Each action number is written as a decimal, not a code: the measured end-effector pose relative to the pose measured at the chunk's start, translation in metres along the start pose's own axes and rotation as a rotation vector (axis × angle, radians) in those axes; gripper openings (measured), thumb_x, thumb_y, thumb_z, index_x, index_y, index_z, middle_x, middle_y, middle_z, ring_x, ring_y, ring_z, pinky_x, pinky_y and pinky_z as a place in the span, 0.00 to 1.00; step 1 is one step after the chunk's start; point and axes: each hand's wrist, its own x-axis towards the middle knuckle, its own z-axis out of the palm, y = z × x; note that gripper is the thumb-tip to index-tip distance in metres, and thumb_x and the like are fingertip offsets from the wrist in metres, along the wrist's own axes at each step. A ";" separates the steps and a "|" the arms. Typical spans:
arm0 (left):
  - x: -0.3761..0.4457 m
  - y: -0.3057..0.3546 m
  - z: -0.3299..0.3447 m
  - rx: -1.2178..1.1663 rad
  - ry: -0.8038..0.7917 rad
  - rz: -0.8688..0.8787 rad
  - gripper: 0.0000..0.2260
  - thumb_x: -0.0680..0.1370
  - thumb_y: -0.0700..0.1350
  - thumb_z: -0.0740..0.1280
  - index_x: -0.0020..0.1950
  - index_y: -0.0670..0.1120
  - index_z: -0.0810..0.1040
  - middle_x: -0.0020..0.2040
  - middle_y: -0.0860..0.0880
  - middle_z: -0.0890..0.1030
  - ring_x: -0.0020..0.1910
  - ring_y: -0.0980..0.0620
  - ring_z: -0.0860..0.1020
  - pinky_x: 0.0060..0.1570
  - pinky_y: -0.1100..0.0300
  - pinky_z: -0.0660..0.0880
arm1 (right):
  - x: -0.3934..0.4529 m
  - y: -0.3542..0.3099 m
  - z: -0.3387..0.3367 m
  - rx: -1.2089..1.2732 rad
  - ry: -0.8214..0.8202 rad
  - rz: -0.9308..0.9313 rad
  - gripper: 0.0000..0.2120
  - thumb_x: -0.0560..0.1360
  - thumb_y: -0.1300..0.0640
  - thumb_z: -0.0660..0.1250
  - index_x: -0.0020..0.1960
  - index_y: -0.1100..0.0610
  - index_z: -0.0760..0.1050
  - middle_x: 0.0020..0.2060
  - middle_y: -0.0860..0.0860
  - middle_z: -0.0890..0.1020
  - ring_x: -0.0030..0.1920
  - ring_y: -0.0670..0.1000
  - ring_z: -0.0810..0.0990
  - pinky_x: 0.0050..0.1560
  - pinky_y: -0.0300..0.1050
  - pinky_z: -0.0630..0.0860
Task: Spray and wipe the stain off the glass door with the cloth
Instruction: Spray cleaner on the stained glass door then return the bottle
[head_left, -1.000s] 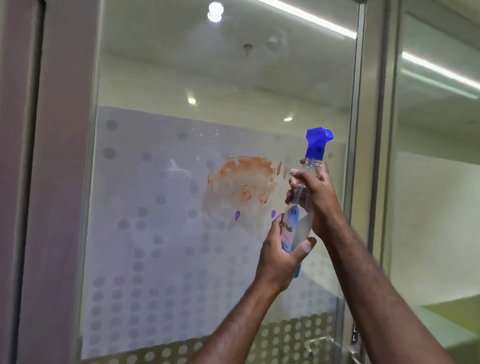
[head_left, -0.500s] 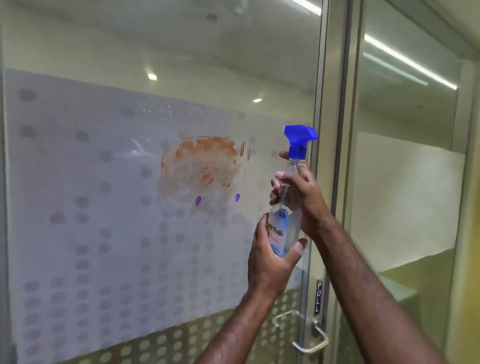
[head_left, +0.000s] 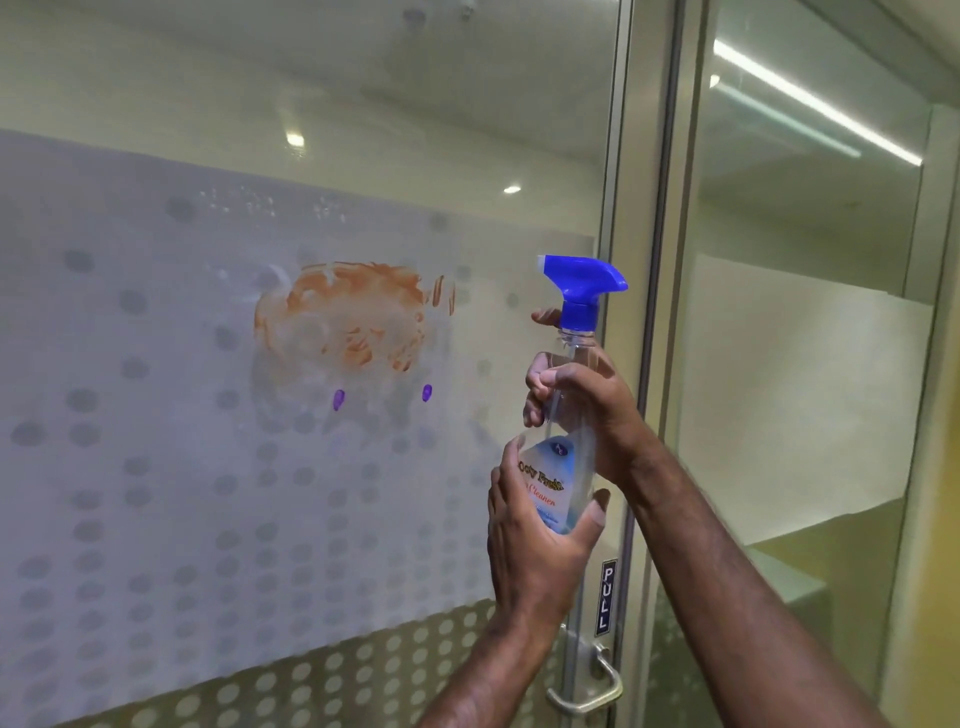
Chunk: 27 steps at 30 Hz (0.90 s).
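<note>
An orange smeared stain (head_left: 348, 317) sits on the frosted, dotted glass door (head_left: 156, 441), with two small purple marks (head_left: 338, 399) just below it. A clear spray bottle (head_left: 563, 467) with a blue trigger head (head_left: 584, 286) is held upright to the right of the stain, nozzle pointing left toward the glass. My left hand (head_left: 535, 540) cups the bottle's base. My right hand (head_left: 587, 410) wraps its upper body below the neck. No cloth is in view.
The door's metal frame (head_left: 623, 208) runs vertically just behind the bottle, with a PULL label (head_left: 605, 597) and a metal handle (head_left: 592, 680) below. A second glass panel (head_left: 805, 364) stands to the right. Fine droplets (head_left: 260, 200) speckle the glass above the stain.
The view has shifted right and closer, so the stain sits further left and the handle and PULL label have come into view. Both hands keep the same grip on the bottle.
</note>
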 end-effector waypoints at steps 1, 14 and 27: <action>-0.001 0.001 0.006 0.012 0.003 0.008 0.44 0.68 0.69 0.69 0.80 0.57 0.58 0.70 0.61 0.70 0.71 0.58 0.72 0.67 0.58 0.74 | -0.001 0.000 -0.007 0.004 -0.002 -0.004 0.30 0.72 0.63 0.66 0.73 0.57 0.68 0.35 0.54 0.74 0.32 0.55 0.74 0.38 0.49 0.76; -0.021 0.028 0.129 -0.063 -0.021 -0.009 0.42 0.68 0.70 0.69 0.79 0.61 0.58 0.72 0.62 0.71 0.71 0.61 0.71 0.69 0.55 0.74 | -0.027 -0.029 -0.125 -0.016 0.046 0.033 0.22 0.72 0.63 0.65 0.67 0.58 0.72 0.35 0.55 0.72 0.31 0.56 0.73 0.39 0.50 0.75; -0.073 0.079 0.346 -0.320 -0.195 -0.035 0.46 0.66 0.79 0.65 0.78 0.58 0.62 0.69 0.62 0.73 0.64 0.67 0.72 0.58 0.76 0.69 | -0.099 -0.093 -0.325 -0.261 0.253 0.075 0.26 0.72 0.63 0.64 0.70 0.55 0.70 0.34 0.55 0.73 0.30 0.54 0.76 0.37 0.48 0.79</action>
